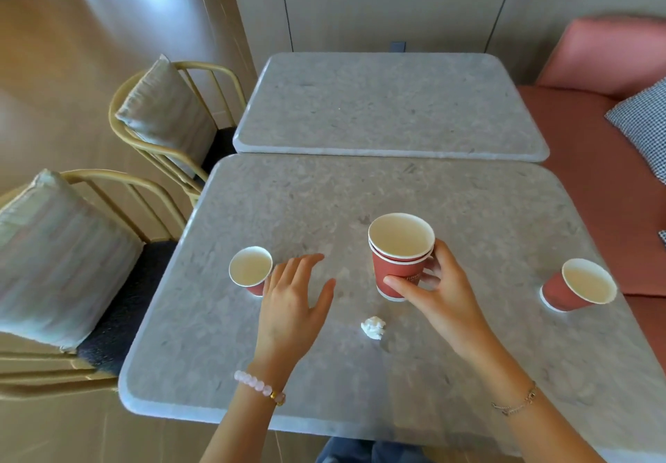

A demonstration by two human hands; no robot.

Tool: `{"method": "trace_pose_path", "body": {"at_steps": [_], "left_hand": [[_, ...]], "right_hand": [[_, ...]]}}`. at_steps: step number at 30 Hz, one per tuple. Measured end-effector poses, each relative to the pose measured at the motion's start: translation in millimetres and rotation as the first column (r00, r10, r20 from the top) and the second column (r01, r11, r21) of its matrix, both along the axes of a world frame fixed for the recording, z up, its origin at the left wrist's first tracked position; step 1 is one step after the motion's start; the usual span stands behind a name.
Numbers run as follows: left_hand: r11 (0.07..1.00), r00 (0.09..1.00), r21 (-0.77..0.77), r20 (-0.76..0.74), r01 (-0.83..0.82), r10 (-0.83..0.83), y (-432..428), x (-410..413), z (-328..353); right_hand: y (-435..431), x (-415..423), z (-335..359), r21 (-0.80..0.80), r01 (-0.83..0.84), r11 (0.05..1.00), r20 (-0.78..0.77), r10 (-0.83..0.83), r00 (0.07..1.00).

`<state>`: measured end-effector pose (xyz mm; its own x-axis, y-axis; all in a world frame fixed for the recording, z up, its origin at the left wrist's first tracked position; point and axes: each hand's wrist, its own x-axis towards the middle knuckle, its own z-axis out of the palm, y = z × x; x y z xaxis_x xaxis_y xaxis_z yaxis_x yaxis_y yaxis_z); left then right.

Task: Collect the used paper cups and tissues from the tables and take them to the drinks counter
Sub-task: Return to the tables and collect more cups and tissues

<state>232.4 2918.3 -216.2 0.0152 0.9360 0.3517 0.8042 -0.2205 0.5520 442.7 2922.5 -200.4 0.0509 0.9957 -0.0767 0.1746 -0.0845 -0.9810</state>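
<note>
Near table point(252, 372), grey stone top. Crumpled tissue point(373, 327) lying on it, between both wrists, touching neither. Left hand point(292, 304) flat over tabletop, fingers spread, holding nothing; little-finger side just beside single cup point(250, 270), upright; contact unclear. Right hand point(438, 293) wrapped around stacked cups point(400, 255), two nested, red, thumb across front. Third cup point(578, 285) at right edge, upright, well apart from hands. Beyond: second table point(389, 109), bare. Cushioned chairs point(169, 116) at left, pink bench point(594, 159) at right.
</note>
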Motion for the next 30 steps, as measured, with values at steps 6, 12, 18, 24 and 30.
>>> {"method": "trace_pose_path", "body": {"at_steps": [6, 12, 18, 24, 30], "left_hand": [[0.994, 0.989, 0.079, -0.12, -0.079, 0.089, -8, -33, 17], [0.979, 0.941, 0.142, -0.285, -0.148, 0.183, -12, -72, 10], [0.972, 0.918, 0.019, -0.328, -0.232, 0.226, -9, -103, -15], [0.946, 0.923, -0.176, -0.327, -0.273, 0.205, 8, -118, -49], [0.952, 0.963, -0.21, -0.199, -0.223, 0.181, 33, -115, -66]], "right_hand": [[10, -23, -1, 0.032, -0.073, 0.997, 0.005, 0.073, 0.997], [15, -47, -2, 0.031, -0.137, 0.99, 0.019, 0.137, 0.99], [18, -63, -2, 0.02, -0.17, 0.985, 0.04, 0.169, 0.985], [22, -71, -2, -0.001, -0.167, 0.986, 0.068, 0.166, 0.984], [25, -72, -2, -0.025, -0.127, 0.992, 0.089, 0.129, 0.988]]}}
